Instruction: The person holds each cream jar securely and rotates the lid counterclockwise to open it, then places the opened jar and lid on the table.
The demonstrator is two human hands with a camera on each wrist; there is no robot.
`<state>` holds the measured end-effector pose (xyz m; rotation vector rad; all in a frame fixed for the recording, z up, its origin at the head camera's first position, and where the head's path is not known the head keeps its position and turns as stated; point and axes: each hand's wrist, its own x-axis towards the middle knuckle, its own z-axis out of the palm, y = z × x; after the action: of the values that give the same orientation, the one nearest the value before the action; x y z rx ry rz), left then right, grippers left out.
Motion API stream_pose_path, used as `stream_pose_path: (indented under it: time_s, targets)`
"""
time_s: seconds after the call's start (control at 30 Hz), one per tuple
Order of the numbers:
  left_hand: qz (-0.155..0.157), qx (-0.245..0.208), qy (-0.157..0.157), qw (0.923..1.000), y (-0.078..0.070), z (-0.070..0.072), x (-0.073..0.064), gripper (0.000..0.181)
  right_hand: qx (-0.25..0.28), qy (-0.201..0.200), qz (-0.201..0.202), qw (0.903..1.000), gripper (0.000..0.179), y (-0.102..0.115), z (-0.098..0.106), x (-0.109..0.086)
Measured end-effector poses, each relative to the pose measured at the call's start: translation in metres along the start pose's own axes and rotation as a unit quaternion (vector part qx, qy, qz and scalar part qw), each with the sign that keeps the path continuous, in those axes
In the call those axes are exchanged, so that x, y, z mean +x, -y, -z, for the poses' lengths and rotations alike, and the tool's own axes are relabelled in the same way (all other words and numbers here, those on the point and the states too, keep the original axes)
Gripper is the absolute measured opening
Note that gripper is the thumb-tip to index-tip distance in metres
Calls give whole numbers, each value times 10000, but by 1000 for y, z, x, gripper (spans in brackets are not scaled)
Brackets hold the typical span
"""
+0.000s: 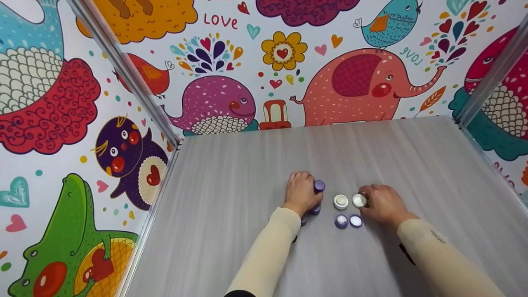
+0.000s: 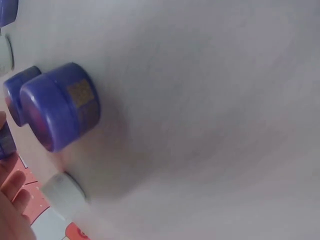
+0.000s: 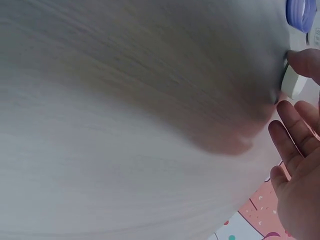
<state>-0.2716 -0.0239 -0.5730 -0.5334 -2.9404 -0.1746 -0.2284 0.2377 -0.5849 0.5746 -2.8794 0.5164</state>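
Note:
My left hand [image 1: 300, 192] pinches a small purple jar [image 1: 319, 186] between thumb and fingers; the left wrist view has this held jar [image 2: 6, 142] at its edge. Two more lidded purple jars [image 2: 60, 106] stand by that wrist, and a white jar [image 2: 65, 194] is just past the fingers. My right hand [image 1: 383, 203] holds a white lid [image 1: 359, 201], inside facing up, by its edge. In the right wrist view the lid [image 3: 293, 81] sits between thumb and fingertips. Between the hands stands an open white jar [image 1: 340, 201] with pale contents.
Nearer me, an open purple jar [image 1: 341, 221] stands beside its upturned purple lid [image 1: 356, 221]. All rest on a grey wood-grain table [image 1: 231, 198]. Walls printed with cartoon animals [image 1: 280, 82] close off the back and sides, with metal posts [image 1: 128, 78] at the corners.

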Motion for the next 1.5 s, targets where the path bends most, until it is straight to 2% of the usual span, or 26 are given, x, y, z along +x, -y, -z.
stream_pose_path:
  time_s: [0.2, 0.5, 0.7, 0.9, 1.03, 1.3, 1.5]
  targets:
    - [28, 10, 22, 10000, 2, 2, -4, 48, 20, 246, -173, 9995, 57, 0, 8, -5]
    - [-32, 34, -148, 9999, 1, 6, -9, 46, 47, 207, -232, 9995, 49, 7, 21, 2]
    - [-107, 86, -252, 9996, 1, 7, -14, 44, 41, 244, -58, 9997, 43, 30, 21, 18]
    - [-159, 219, -305, 9992, 1, 7, -20, 44, 97, -18, 478, 9988, 36, 65, 18, 36]
    - [-300, 327, -422, 9981, -3, 8, -23, 43, 72, -106, 790, 9968, 33, 82, 14, 44]
    - [-571, 531, -653, 9948, -6, 9, -25, 41, 17, -231, 861, 9960, 26, 94, 6, 49]
    - [-660, 690, -606, 9936, -6, 11, -26, 38, -96, -268, 830, 9961, 28, 96, 3, 49]
